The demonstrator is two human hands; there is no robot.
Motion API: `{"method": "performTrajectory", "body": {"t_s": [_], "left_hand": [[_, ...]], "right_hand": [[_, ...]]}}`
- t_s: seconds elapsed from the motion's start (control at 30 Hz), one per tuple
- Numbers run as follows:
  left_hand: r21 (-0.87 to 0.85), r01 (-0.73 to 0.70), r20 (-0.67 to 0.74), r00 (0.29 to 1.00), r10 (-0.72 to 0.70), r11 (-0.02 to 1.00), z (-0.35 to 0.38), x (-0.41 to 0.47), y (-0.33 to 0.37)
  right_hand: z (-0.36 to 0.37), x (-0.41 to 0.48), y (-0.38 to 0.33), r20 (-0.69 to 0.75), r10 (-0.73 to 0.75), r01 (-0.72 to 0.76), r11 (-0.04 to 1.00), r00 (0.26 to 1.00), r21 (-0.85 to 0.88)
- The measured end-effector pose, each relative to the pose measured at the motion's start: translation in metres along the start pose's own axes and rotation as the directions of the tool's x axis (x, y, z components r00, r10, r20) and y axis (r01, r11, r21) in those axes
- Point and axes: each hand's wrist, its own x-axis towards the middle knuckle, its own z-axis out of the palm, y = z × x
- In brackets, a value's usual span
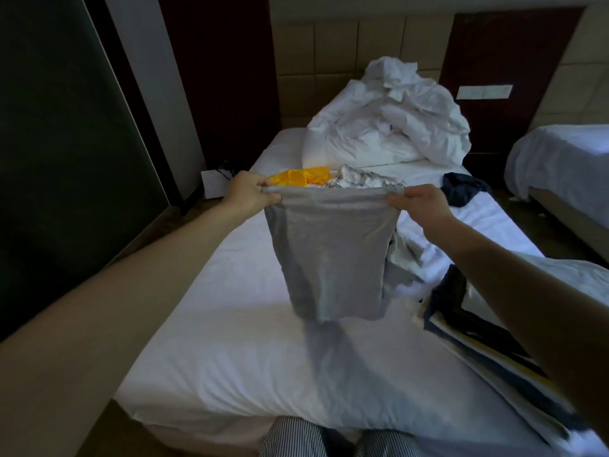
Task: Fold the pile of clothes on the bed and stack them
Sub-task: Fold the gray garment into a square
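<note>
A grey garment (333, 255) hangs in the air over the white bed (237, 341), stretched between both hands by its top edge. My left hand (250, 192) pinches the left top corner and my right hand (421, 202) pinches the right one. Its lower hem dangles just above the sheet. Behind it lies a pile of unfolded clothes: a yellow piece (303, 177), a white-grey crumpled piece (362, 179) and a dark navy piece (461, 189). A stack of folded clothes (468, 328), dark with yellow and white, sits at the right under my right forearm.
A heap of white bedding and pillows (392, 127) fills the head of the bed against a padded headboard (336, 44). A second bed (560, 166) stands at the right across a narrow gap. A dark wall (66, 143) runs along the left. My striped trouser knees (290, 437) touch the bed's near edge.
</note>
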Motion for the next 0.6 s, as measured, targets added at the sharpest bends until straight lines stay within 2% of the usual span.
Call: {"method": "performTrajectory", "body": {"t_s": [0.07, 0.23, 0.4, 0.5, 0.57, 0.6], "left_hand": [[-0.001, 0.0, -0.036, 0.999, 0.0, 1.0, 0.004, 0.009, 0.001], [-0.123, 0.056, -0.151, 0.986, -0.075, 0.991, 0.008, 0.043, 0.009], [-0.211, -0.078, -0.295, 0.956, 0.013, 0.974, 0.001, 0.061, 0.022], [-0.231, -0.086, -0.226, 0.974, 0.032, 0.969, 0.008, 0.045, 0.004], [-0.202, -0.057, -0.075, 0.996, 0.042, 0.978, 0.017, 0.019, -0.019], [-0.198, -0.013, 0.046, 0.999, 0.023, 0.98, 0.023, 0.002, -0.032]], "right_hand": [[-0.001, 0.012, -0.001, -0.014, 0.025, -0.025, 1.0, 1.0, -0.017], [0.007, 0.041, -0.005, -0.053, 0.042, -0.034, 0.99, 0.998, 0.135], [0.01, 0.062, -0.022, -0.071, -0.098, 0.111, 0.972, 0.993, 0.207], [0.006, 0.047, -0.003, -0.074, -0.129, 0.138, 0.98, 0.989, 0.145], [-0.001, 0.026, 0.027, -0.01, -0.114, 0.115, 0.993, 0.993, 0.04], [-0.004, 0.014, 0.044, 0.029, -0.082, 0.083, 0.996, 0.996, -0.029]]}}
